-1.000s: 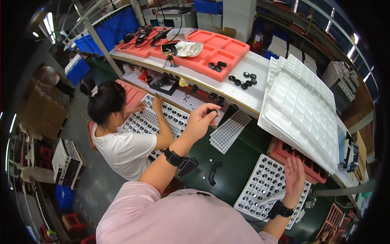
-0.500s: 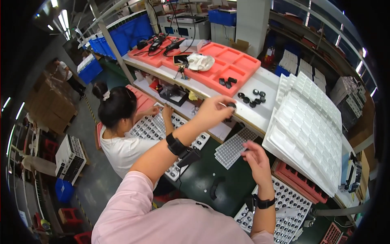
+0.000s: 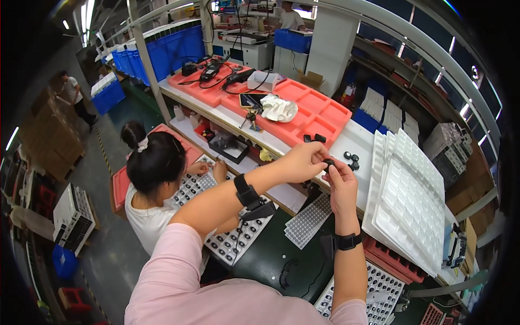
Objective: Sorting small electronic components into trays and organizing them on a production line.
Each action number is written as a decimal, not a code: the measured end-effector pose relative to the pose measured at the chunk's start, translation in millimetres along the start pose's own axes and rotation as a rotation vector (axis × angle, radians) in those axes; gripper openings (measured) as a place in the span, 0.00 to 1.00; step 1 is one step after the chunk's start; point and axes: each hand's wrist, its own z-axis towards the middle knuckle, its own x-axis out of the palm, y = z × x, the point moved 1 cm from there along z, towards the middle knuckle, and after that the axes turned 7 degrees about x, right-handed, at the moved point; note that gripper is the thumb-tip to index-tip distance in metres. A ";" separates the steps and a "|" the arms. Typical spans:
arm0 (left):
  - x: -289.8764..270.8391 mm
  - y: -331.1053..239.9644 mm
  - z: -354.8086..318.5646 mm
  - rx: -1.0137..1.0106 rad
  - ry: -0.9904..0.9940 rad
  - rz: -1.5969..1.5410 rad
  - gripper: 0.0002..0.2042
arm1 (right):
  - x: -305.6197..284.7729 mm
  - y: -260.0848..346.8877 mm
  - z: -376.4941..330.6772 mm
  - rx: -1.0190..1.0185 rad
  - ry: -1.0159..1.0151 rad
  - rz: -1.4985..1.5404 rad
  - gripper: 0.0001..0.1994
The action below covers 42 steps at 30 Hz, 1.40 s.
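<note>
Both hands meet above the shelf's front edge. My left hand (image 3: 302, 163) is closed in a pinch on a small round black part (image 3: 328, 164). From the right, the fingertips of my right hand (image 3: 343, 189) press on the same part, covering much of it. Just beyond my hands, several similar black round caps (image 3: 353, 158) lie on the white shelf (image 3: 351, 140). A few black pieces (image 3: 314, 138) sit at the near corner of the pink tray (image 3: 325, 111), partly behind my left hand.
White moulded trays (image 3: 409, 200) lean in a stack to the right. Below lie perforated sheets (image 3: 309, 221) and a tray of black parts (image 3: 379, 290) on the green table (image 3: 260, 287). A co-worker (image 3: 154, 173) works at the left over another filled tray (image 3: 241, 241).
My right hand has risen from above the table and now touches the black part held by my left hand. My left hand has shifted slightly right and down in the picture; the view has also shifted.
</note>
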 end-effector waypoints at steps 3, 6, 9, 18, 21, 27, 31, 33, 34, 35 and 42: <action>-37.6 16.6 17.3 0.046 0.067 0.034 0.10 | 0.6 1.2 12.8 -0.063 -0.143 -0.247 0.13; -79.6 46.6 40.6 0.006 -0.075 0.400 0.08 | -30.0 -11.4 21.9 -0.188 -0.277 -0.487 0.12; -111.8 67.1 59.5 -0.028 -0.143 0.566 0.08 | -45.1 -21.3 19.7 -0.245 -0.389 -0.659 0.11; -24.3 65.6 56.9 0.126 0.026 0.363 0.05 | -93.4 -47.6 18.0 -0.263 -0.693 -0.713 0.11; 13.5 74.6 45.8 0.229 0.102 0.423 0.07 | -91.6 -45.1 21.8 -0.143 -0.679 -0.843 0.10; 54.5 93.5 71.0 0.459 0.316 0.774 0.12 | -102.9 -53.8 24.8 -0.034 -0.619 -0.983 0.11; 54.3 99.3 99.8 0.506 0.532 0.914 0.14 | -93.9 -50.8 17.7 -0.299 -0.690 -1.249 0.12; 53.7 102.5 111.9 0.400 0.711 0.900 0.15 | -92.4 -47.7 15.2 -0.226 -0.639 -1.220 0.14; 54.2 103.1 114.9 0.346 0.799 0.891 0.15 | -92.1 -46.8 14.4 -0.190 -0.614 -1.205 0.15; 54.8 103.1 116.4 0.350 0.807 0.891 0.15 | -91.8 -46.7 13.7 -0.186 -0.622 -1.201 0.15; 58.7 101.2 120.4 0.440 0.786 0.803 0.18 | -88.3 -45.5 16.5 -0.225 -0.623 -1.199 0.18</action>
